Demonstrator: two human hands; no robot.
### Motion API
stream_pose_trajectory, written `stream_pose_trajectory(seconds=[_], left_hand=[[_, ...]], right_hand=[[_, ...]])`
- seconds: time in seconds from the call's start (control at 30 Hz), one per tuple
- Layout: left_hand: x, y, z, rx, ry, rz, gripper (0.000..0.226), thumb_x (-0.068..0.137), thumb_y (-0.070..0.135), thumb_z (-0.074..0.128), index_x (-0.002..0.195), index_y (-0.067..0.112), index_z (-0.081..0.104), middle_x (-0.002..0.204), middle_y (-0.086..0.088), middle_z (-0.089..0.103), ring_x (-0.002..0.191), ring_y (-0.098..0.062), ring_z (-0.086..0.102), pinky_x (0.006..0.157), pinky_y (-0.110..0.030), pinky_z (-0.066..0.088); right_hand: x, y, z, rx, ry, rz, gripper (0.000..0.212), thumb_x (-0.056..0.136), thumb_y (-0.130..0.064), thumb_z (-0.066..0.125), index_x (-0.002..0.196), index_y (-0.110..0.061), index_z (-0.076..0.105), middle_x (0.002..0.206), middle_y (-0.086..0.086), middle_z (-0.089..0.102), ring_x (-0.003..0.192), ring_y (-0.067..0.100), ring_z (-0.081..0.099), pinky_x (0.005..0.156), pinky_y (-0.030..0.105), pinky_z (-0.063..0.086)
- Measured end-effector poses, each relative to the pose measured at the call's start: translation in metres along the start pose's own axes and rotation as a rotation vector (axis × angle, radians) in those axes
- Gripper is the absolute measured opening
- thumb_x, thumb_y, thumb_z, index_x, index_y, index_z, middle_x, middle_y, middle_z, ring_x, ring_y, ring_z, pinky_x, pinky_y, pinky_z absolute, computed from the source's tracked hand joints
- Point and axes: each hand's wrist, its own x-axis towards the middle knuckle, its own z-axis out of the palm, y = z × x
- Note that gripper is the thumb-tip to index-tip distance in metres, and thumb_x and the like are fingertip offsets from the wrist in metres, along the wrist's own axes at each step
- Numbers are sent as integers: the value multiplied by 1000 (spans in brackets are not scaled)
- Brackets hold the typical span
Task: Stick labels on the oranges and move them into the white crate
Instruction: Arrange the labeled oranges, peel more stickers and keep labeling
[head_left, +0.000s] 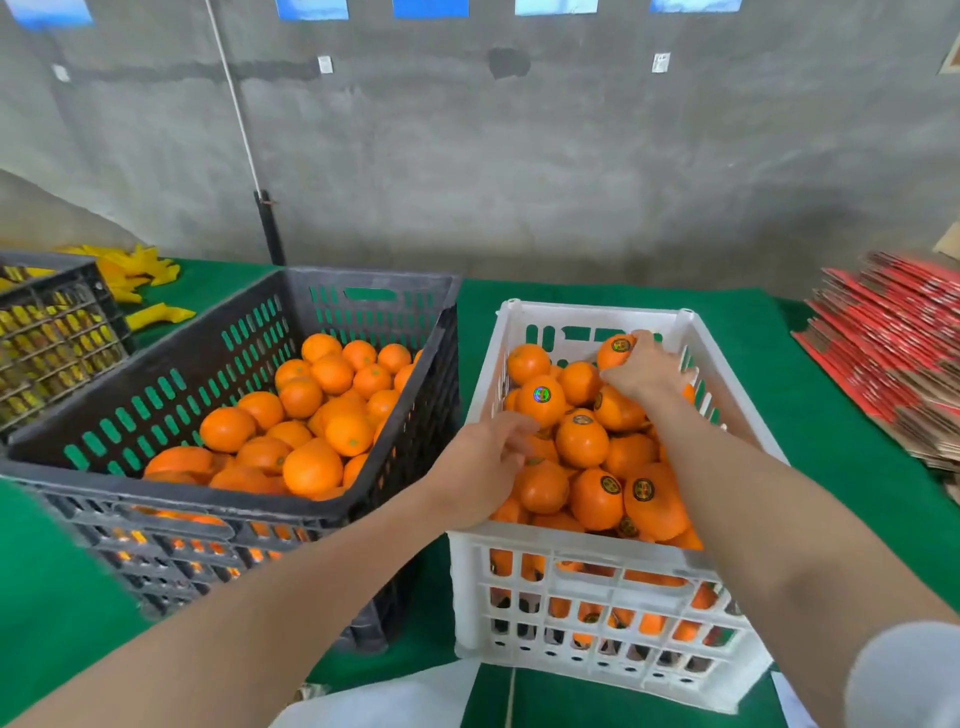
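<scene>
Oranges (582, 441) fill the white crate (571, 551) to its rim; our right hand (644, 369) clasps a labelled orange (615, 349) at the far wall, our left hand (483, 462) rests at the left edge, grip unclear.

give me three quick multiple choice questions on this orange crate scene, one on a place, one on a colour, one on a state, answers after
1. Where does the white crate stand relative to the dark crate?
A. to its right
B. to its left
C. stacked on top of it

2. What colour is the table cover?
A. blue
B. green
C. red

3. What is the person's right grip doing?
A. lying flat on the table
B. holding a sheet of labels
C. holding a labelled orange at the far end of the white crate

Answers:
1 A, the white crate sits on the person's right, beside the dark one.
2 B, green cloth shows all round both crates.
3 C, its fingers curl round an orange with a round label showing.
</scene>
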Motion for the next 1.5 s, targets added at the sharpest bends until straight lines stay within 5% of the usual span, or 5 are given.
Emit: stream_pose_trajectory(seconds=[0.3, 0.47, 0.73, 1.2, 1.5], left_hand=[[-1, -1, -1, -25, 65, 3, 29, 95, 5, 50, 121, 14, 58, 99, 2, 64, 88, -11, 59, 85, -25, 50], [-11, -2, -2, -150, 239, 23, 26, 90, -2, 53, 96, 20, 66, 82, 9, 63, 70, 6, 58, 70, -6, 43], [-95, -10, -18, -271, 352, 196, 25, 89, -9, 53, 103, 9, 64, 97, 6, 60, 94, -7, 60, 83, -11, 48], [-183, -119, -23, -257, -457, -650, 53, 82, 37, 73, 128, 21, 53, 128, 3, 59, 113, -12, 58, 94, -24, 43], [-175, -104, -21, -749, -518, -820, 33, 82, 14, 72, 112, 1, 66, 103, -17, 72, 97, -35, 68, 92, -49, 52]], right_hand=[[-49, -31, -24, 161, 28, -111, 63, 91, -23, 57, 145, -8, 29, 148, 15, 34, 137, 33, 30, 112, 44, 26], [-196, -51, -61, 726, 225, -770, 9, 88, -18, 58, 85, -16, 66, 80, -8, 65, 77, 5, 61, 66, 14, 46], [-339, 6, 75, 194, -844, -308, 14, 85, -26, 58, 77, -20, 47, 87, -2, 50, 79, 8, 46, 70, 24, 38], [-354, -36, 78, 797, -682, 89, 30, 79, 10, 53, 92, -17, 54, 104, 7, 52, 93, 17, 52, 70, 19, 50], [-363, -18, 46, 486, -49, -558, 16, 77, -6, 75, 89, -15, 71, 88, -1, 52, 83, 7, 47, 76, 14, 40]])
